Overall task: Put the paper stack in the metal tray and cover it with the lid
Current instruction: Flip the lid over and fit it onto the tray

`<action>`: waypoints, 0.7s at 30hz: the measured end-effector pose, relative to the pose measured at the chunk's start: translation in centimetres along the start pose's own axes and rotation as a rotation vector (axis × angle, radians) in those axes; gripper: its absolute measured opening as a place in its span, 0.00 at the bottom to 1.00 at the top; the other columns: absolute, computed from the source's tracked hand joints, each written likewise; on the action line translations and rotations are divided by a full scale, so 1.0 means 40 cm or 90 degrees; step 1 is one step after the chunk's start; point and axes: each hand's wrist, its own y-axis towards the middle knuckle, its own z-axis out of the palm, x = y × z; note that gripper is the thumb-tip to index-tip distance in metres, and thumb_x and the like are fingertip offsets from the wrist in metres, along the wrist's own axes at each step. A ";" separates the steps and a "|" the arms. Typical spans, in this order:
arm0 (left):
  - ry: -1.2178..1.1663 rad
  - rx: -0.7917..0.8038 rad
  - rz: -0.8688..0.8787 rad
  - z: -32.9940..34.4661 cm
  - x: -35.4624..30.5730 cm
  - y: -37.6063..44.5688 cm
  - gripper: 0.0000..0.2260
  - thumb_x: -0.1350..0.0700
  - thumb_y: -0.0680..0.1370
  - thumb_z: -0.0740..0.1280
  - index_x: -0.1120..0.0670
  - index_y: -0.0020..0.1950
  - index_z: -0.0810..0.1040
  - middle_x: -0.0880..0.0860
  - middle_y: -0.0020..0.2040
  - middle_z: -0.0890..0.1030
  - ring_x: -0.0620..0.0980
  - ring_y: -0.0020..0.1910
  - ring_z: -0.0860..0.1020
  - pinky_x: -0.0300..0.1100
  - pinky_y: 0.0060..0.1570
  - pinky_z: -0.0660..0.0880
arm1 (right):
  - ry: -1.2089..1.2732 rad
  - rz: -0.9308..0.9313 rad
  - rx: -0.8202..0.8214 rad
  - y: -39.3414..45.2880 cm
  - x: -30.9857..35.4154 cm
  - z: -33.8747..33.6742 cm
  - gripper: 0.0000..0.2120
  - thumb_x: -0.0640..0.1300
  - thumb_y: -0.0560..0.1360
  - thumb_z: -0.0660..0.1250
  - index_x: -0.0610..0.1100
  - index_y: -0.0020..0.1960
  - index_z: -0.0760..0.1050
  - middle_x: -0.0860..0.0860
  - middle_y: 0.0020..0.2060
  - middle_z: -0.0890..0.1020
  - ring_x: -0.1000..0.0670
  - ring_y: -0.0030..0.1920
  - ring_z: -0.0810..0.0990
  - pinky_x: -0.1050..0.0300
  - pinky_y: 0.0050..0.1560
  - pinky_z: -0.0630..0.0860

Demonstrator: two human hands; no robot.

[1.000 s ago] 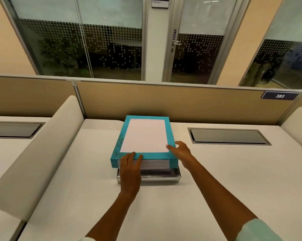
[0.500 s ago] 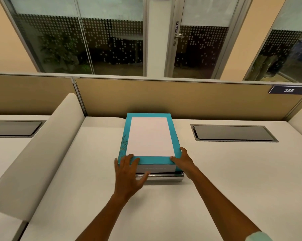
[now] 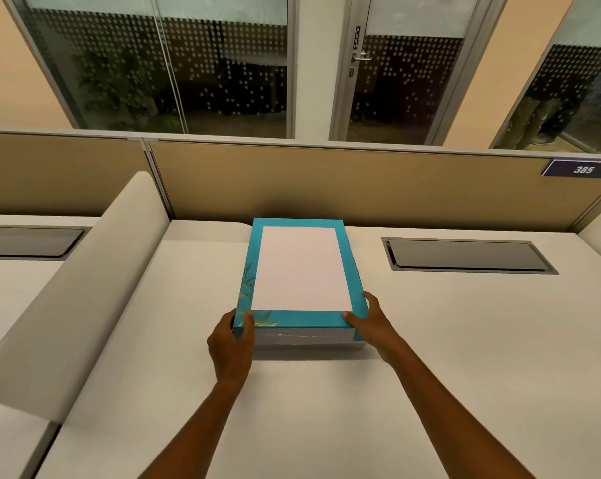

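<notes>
A teal lid (image 3: 301,319) with a white panel on top lies over the paper stack (image 3: 302,337), whose white edge shows along the near side. Only a thin shiny strip of the metal tray (image 3: 309,346) shows below the stack. My left hand (image 3: 230,345) grips the lid's near left corner, thumb on top. My right hand (image 3: 373,323) grips the near right corner, thumb on top and fingers down the side.
The white desk (image 3: 430,357) has a recessed dark cable hatch (image 3: 465,255) to the right of the tray. A tan partition (image 3: 326,181) stands right behind it. A padded cream divider (image 3: 85,278) runs along the left side.
The lid has come down lower over the stack and tray. My left hand slid from the front edge to the near left corner; my right hand wrapped around the near right corner.
</notes>
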 end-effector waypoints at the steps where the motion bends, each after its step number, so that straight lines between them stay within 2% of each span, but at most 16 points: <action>1: -0.002 0.001 0.000 -0.002 0.005 -0.003 0.13 0.52 0.78 0.67 0.57 0.58 0.78 0.57 0.55 0.83 0.52 0.44 0.82 0.50 0.43 0.84 | -0.004 -0.008 -0.005 -0.005 -0.007 0.004 0.36 0.48 0.76 0.68 0.48 0.76 0.51 0.44 0.70 0.66 0.43 0.66 0.72 0.46 0.60 0.77; 4: 0.000 0.005 0.000 -0.005 0.024 -0.010 0.12 0.53 0.78 0.66 0.57 0.59 0.78 0.58 0.55 0.84 0.52 0.45 0.82 0.48 0.42 0.84 | -0.034 -0.025 -0.024 -0.017 -0.028 0.023 0.35 0.50 0.77 0.65 0.48 0.77 0.49 0.44 0.70 0.67 0.43 0.66 0.73 0.45 0.62 0.77; 8: 0.037 0.033 0.007 -0.007 0.051 -0.005 0.12 0.54 0.78 0.67 0.58 0.59 0.78 0.59 0.55 0.84 0.50 0.45 0.81 0.38 0.37 0.80 | -0.095 -0.024 -0.041 -0.022 -0.052 0.046 0.35 0.52 0.79 0.63 0.48 0.78 0.47 0.43 0.70 0.68 0.42 0.65 0.74 0.44 0.62 0.77; 10: 0.064 0.051 0.005 -0.009 0.057 0.006 0.14 0.53 0.78 0.67 0.58 0.61 0.77 0.59 0.56 0.84 0.52 0.45 0.82 0.37 0.37 0.80 | -0.144 -0.014 -0.049 -0.016 -0.053 0.047 0.35 0.54 0.78 0.63 0.48 0.77 0.48 0.43 0.70 0.68 0.42 0.66 0.72 0.42 0.64 0.75; 11: 0.087 0.062 0.007 -0.010 0.054 0.014 0.17 0.53 0.78 0.67 0.58 0.64 0.75 0.59 0.58 0.83 0.54 0.49 0.83 0.40 0.39 0.81 | -0.187 -0.014 -0.067 -0.012 -0.051 0.047 0.36 0.56 0.78 0.63 0.48 0.77 0.49 0.43 0.71 0.67 0.41 0.68 0.71 0.41 0.66 0.73; 13: 0.175 0.100 0.045 -0.006 0.047 0.041 0.25 0.50 0.78 0.66 0.57 0.72 0.68 0.59 0.67 0.77 0.58 0.62 0.78 0.49 0.54 0.81 | -0.312 -0.054 -0.124 -0.001 -0.039 0.048 0.37 0.61 0.77 0.60 0.49 0.78 0.47 0.44 0.77 0.59 0.40 0.75 0.62 0.38 0.72 0.64; 15: 0.309 0.170 0.119 0.004 0.030 0.069 0.33 0.43 0.77 0.64 0.56 0.77 0.59 0.57 0.77 0.64 0.59 0.75 0.64 0.54 0.69 0.70 | -0.445 -0.149 -0.178 0.010 -0.020 0.050 0.39 0.66 0.76 0.55 0.51 0.79 0.44 0.47 0.80 0.48 0.41 0.79 0.50 0.38 0.76 0.52; 16: 0.374 0.203 0.160 0.010 0.020 0.082 0.35 0.39 0.77 0.62 0.55 0.79 0.55 0.56 0.79 0.58 0.59 0.78 0.58 0.54 0.73 0.64 | -0.494 -0.195 -0.187 0.017 -0.010 0.053 0.39 0.68 0.76 0.53 0.52 0.79 0.42 0.48 0.80 0.45 0.42 0.79 0.47 0.39 0.76 0.48; 18: 0.468 0.253 0.233 0.027 -0.001 0.107 0.38 0.35 0.76 0.57 0.52 0.80 0.50 0.54 0.81 0.50 0.57 0.80 0.51 0.55 0.76 0.56 | -0.563 -0.246 -0.174 0.034 0.007 0.065 0.39 0.69 0.75 0.49 0.53 0.79 0.41 0.49 0.80 0.43 0.43 0.79 0.44 0.41 0.77 0.45; 21: 0.539 0.307 0.281 0.055 -0.020 0.130 0.39 0.32 0.76 0.53 0.51 0.80 0.48 0.53 0.81 0.45 0.56 0.80 0.47 0.55 0.77 0.51 | -0.607 -0.243 -0.133 0.060 0.010 0.088 0.40 0.70 0.74 0.47 0.53 0.79 0.41 0.48 0.80 0.42 0.43 0.80 0.43 0.42 0.77 0.46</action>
